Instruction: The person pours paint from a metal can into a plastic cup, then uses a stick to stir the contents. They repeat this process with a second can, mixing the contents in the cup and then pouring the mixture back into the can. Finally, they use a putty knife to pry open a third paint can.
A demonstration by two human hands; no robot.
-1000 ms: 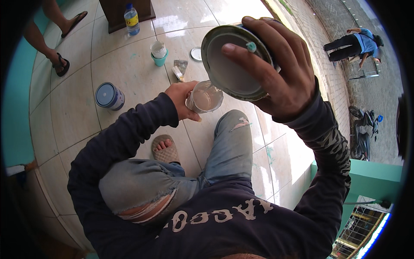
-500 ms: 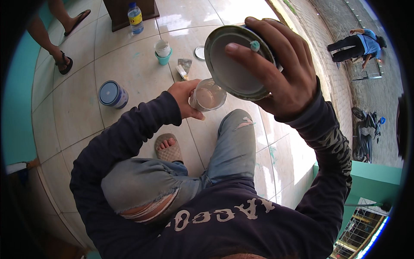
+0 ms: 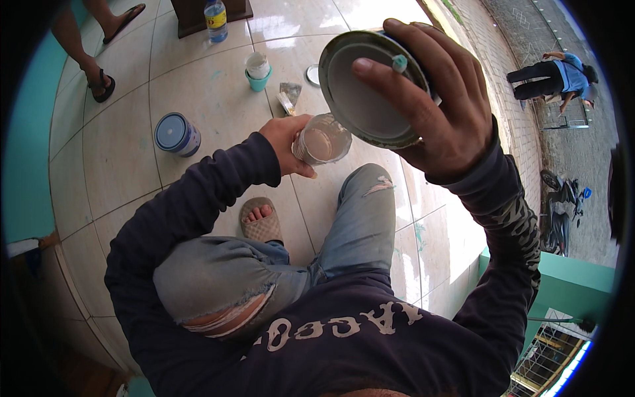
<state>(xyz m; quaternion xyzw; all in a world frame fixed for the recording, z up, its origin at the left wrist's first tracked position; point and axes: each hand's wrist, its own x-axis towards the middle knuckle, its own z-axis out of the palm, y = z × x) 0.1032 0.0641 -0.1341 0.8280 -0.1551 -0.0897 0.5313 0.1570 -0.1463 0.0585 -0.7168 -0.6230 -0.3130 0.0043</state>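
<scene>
My left hand [image 3: 286, 140] is wrapped round a clear plastic cup [image 3: 323, 140], which has a little pale, cloudy liquid in it. Just right of and above the cup, my right hand [image 3: 446, 109] grips a metal paint can [image 3: 354, 102] that is tilted over. Its round, pale grey end faces me, and one finger lies across that end. A small teal blob shows by the fingers. The can's rim overlaps the cup's edge in view; whether they touch I cannot tell, and the can's far side is hidden.
On the tiled floor [image 3: 112, 152] are a blue-lidded can [image 3: 177, 134], a teal cup [image 3: 258, 81] with a white container in it, a paintbrush [image 3: 286, 103] beside a scraper [image 3: 291, 91], a round lid [image 3: 313, 75] and a water bottle [image 3: 215, 21]. Another person's legs [image 3: 83, 49] stand far left.
The floor things sit slightly further right and higher or lower in view, as the view has shifted a little. Both hands keep their holds, with the can and cup nearly unmoved.
</scene>
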